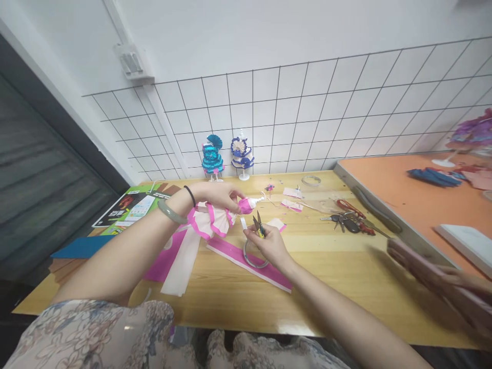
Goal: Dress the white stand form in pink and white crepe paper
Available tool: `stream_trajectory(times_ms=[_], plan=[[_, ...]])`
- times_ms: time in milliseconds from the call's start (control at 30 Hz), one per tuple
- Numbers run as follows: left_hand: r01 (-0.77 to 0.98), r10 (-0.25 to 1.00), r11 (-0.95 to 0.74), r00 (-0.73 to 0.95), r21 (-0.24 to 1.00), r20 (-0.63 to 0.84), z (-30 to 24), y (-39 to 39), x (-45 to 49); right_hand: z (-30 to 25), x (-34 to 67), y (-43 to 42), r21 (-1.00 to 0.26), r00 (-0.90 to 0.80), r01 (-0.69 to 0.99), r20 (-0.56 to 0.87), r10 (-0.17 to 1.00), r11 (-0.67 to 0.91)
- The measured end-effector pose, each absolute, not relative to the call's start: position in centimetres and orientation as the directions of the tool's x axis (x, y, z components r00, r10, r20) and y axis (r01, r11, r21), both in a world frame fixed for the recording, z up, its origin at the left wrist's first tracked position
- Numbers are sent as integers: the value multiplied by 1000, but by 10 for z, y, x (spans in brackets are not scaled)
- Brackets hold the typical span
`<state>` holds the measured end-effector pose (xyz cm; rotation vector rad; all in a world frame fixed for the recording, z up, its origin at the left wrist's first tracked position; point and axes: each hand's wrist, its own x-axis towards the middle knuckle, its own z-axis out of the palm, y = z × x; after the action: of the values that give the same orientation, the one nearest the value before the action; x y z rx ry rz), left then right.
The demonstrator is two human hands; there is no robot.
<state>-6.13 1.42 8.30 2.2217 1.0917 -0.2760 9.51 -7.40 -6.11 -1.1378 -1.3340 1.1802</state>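
Note:
My left hand (225, 196) is closed around the top of a small dress figure with pink-edged white crepe ruffles (215, 220), which lies tilted on its side. Its pink bodice (246, 206) and white pointed tip face right. Just right of it, my right hand (271, 243) grips small scissors (259, 225) with dark blades and yellow on the handle; the blades point up, slightly apart. A short white strip (243, 223) shows at that hand's thumb. Under the hand, a wire coil (249, 260) rests on a pink paper strip with a white edge (277, 279).
Two finished-looking paper dress figures, teal (212, 160) and blue-white (242, 154), stand against the wall grid. Keys (342, 221) lie to the right, paper scraps (292, 205) nearer the middle. At far right, another person's blurred hand (457, 279) holds a pinkish flat object. Coloured sheets (82, 247) lie left.

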Motion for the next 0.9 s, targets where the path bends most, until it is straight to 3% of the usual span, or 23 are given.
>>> stream_trajectory(times_ms=[267, 433, 667, 900], plan=[[781, 634, -420, 617, 462, -467, 86, 14, -60, -68, 98, -73, -980, -124, 147, 112, 986, 130], [786, 612, -424, 615, 451, -497, 92, 18, -60, -63, 116, -71, -962, -296, 177, 152, 943, 210], [796, 629, -462, 605, 392, -488, 98, 19, -57, -40, 161, -61, -861, -528, 383, 94, 844, 335], [762, 572, -454, 646, 461, -506, 102, 17, -53, -4, 177, -52, -809, -515, 475, 64, 855, 347]])
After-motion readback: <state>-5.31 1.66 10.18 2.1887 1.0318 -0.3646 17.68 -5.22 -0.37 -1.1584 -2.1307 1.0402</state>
